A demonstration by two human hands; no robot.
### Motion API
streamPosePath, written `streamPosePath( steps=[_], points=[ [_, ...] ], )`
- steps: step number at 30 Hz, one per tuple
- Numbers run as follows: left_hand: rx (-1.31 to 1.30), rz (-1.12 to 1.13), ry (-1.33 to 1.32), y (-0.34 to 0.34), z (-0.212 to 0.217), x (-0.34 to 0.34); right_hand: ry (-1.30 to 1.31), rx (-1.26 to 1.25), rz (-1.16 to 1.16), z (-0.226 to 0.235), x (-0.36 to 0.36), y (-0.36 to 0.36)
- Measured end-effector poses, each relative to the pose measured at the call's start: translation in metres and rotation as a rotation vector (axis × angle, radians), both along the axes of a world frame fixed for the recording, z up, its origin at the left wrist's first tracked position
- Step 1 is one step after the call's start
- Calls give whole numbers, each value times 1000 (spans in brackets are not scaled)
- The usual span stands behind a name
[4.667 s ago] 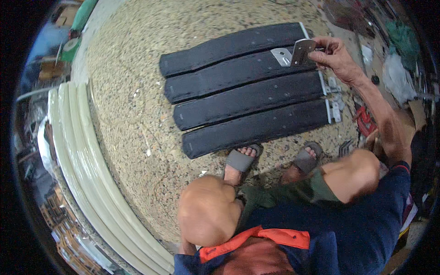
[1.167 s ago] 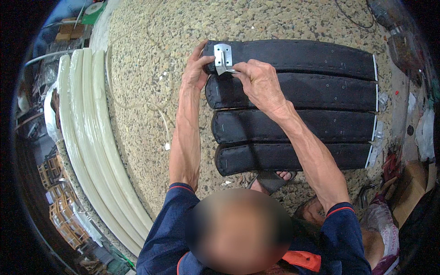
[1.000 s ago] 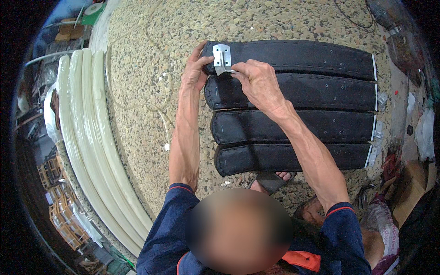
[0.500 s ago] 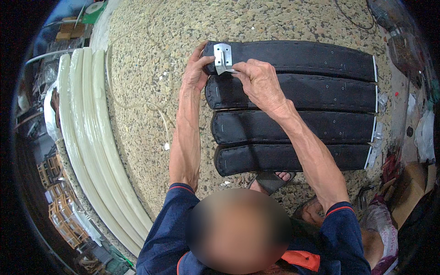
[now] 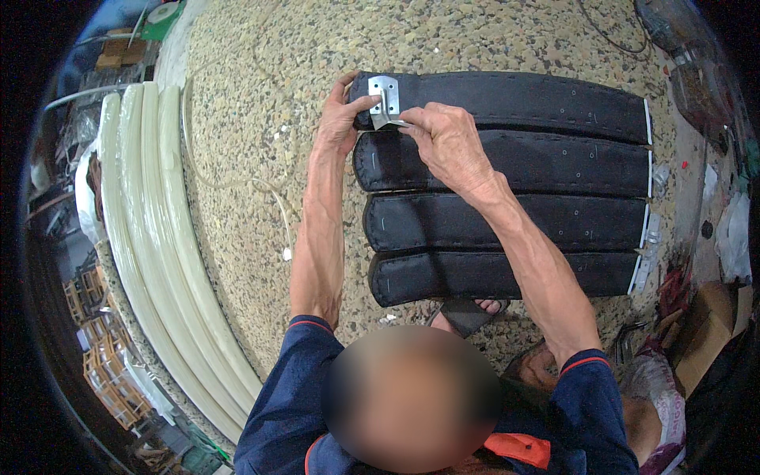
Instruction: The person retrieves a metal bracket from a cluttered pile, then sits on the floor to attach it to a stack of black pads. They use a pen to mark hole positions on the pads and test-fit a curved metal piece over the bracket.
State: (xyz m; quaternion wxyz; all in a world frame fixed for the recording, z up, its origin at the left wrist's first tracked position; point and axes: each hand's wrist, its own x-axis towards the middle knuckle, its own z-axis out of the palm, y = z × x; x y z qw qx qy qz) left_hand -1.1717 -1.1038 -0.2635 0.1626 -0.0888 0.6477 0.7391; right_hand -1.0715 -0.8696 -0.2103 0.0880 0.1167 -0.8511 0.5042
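Note:
The farthest of several long black padded panels [image 5: 522, 99] carries a silver metal bracket [image 5: 384, 85] with small holes and a raised middle rib at its left end. My left hand [image 5: 342, 119] is closed around that end, fingers at the far edge and thumb pressing on the bracket. Beside the bracket's near edge, my right hand [image 5: 443, 138] pinches a thin metal piece [image 5: 401, 123]; its full shape is hidden by the fingers. Nearer to me lie a second panel [image 5: 443, 162], a third panel [image 5: 451, 218] and a nearest panel [image 5: 443, 275], side by side.
Plastic-wrapped pale long strips [image 5: 150, 214] lie along the left. Small clear-and-metal parts [image 5: 651, 237] sit by the panels' right ends. A cardboard box [image 5: 712, 324] and bags stand at the right. A thin pale cord [image 5: 281, 206] crosses the pebbled floor [image 5: 317, 39].
My left thumb has slid a little to the right, farther onto the bracket. My right hand keeps its pinch at nearly the same place.

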Motion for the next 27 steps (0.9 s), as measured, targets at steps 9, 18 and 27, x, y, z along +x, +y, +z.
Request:
streamPosePath(
  steps=[9, 18, 27],
  points=[
    [-24, -5, -30, 2, 4, -1, -16, 3, 11, 1, 0, 1],
    [-7, 0, -19, 2, 2, 0, -11, -2, 3, -1, -1, 0],
    [-5, 2, -53, 3, 3, -1, -6, -1, 13, -1, -2, 2]
  ],
)
